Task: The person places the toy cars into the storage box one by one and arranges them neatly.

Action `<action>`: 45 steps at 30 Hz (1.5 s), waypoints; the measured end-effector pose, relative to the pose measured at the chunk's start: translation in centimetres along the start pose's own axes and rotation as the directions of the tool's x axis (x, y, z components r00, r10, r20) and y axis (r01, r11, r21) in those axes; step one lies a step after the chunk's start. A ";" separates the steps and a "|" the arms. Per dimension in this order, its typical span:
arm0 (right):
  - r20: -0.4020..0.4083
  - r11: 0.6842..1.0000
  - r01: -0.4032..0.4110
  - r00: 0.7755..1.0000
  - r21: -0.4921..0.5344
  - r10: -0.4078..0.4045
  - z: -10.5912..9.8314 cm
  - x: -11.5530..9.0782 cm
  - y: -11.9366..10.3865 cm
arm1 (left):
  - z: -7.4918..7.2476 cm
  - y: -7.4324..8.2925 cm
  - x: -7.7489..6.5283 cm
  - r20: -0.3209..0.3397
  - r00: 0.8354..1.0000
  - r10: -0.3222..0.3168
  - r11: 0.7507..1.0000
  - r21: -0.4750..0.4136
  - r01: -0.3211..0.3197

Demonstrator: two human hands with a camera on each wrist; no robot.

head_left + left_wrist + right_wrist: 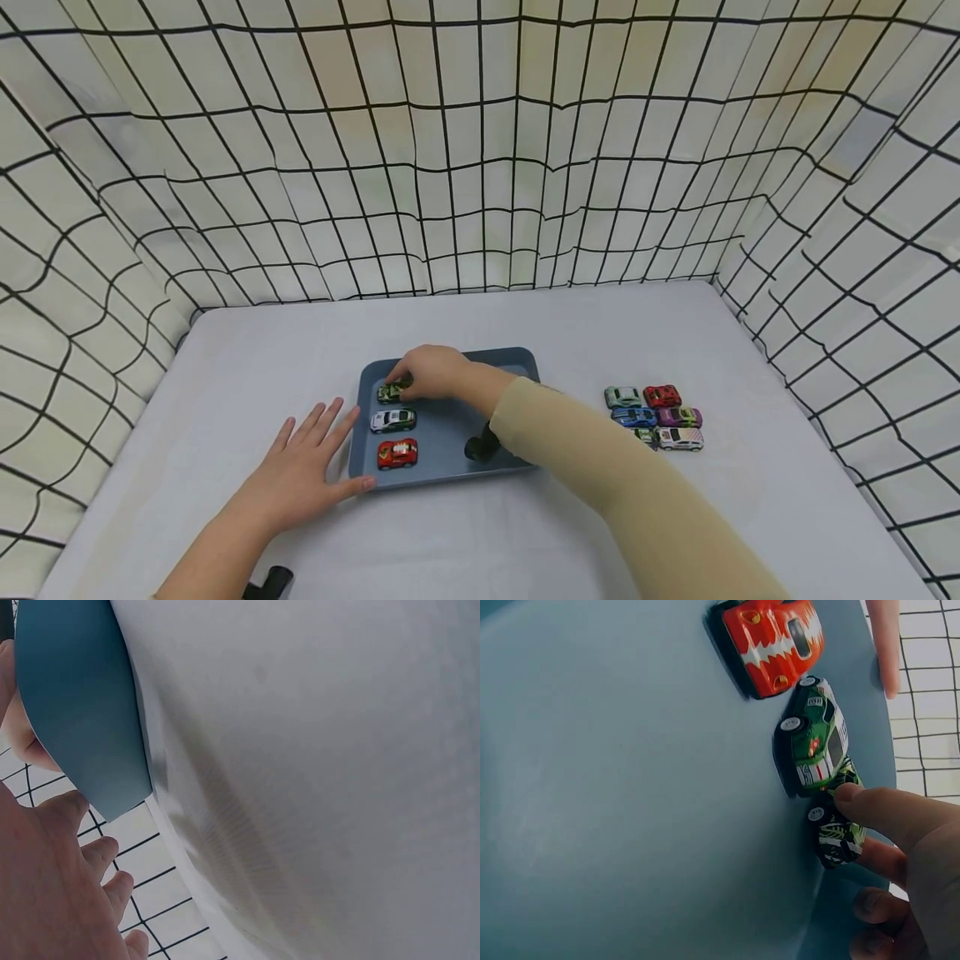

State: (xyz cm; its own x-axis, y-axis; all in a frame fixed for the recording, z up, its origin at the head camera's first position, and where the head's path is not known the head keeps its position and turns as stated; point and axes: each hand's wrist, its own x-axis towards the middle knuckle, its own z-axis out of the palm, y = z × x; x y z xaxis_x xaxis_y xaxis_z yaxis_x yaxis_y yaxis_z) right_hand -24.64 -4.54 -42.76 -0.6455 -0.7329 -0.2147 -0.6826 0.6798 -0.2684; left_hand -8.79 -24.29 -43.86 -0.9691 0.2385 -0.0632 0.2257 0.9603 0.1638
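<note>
My right hand [435,372] reaches into the blue-grey tray [442,437] and pinches a green-and-black patterned toy car [838,841] at the tray's far left corner. Beside that car stands a white-and-green toy car [392,421], and nearer to me a red toy car [397,453] with a white pattern, the three forming a column along the left side. My left hand [311,462] lies spread at the tray's left edge, thumb by the near left corner. Whether it touches the rim I cannot tell.
Several toy cars [656,417] stand grouped on the white table [600,533] to the right of the tray. Black grid netting [480,167] over pale walls encloses the table at the back and both sides.
</note>
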 end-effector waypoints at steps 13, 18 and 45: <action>0.006 0.999 -0.031 1.000 0.013 0.031 0.0 0.1 -0.5 | -0.3 0.0 0.2 0.013 1.000 -0.006 1.000 0.007 0.006; -0.004 0.999 -0.023 1.000 0.034 0.023 -0.1 0.1 -0.5 | -0.4 0.1 0.1 0.010 1.000 0.000 1.000 0.001 0.000; -0.135 0.989 -0.050 0.988 0.139 0.069 -2.9 -5.3 3.3 | -0.2 0.1 0.1 0.018 1.000 -0.010 1.000 -0.010 0.011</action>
State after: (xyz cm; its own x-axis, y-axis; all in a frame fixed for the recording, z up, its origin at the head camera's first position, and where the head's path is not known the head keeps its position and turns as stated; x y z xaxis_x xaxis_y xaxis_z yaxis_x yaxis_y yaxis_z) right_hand -24.44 1.62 -39.82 -0.7314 -0.6741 -0.1035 -0.5954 0.7052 -0.3851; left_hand -8.83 -24.16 -43.69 -0.9694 0.2311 -0.0826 0.2144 0.9612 0.1734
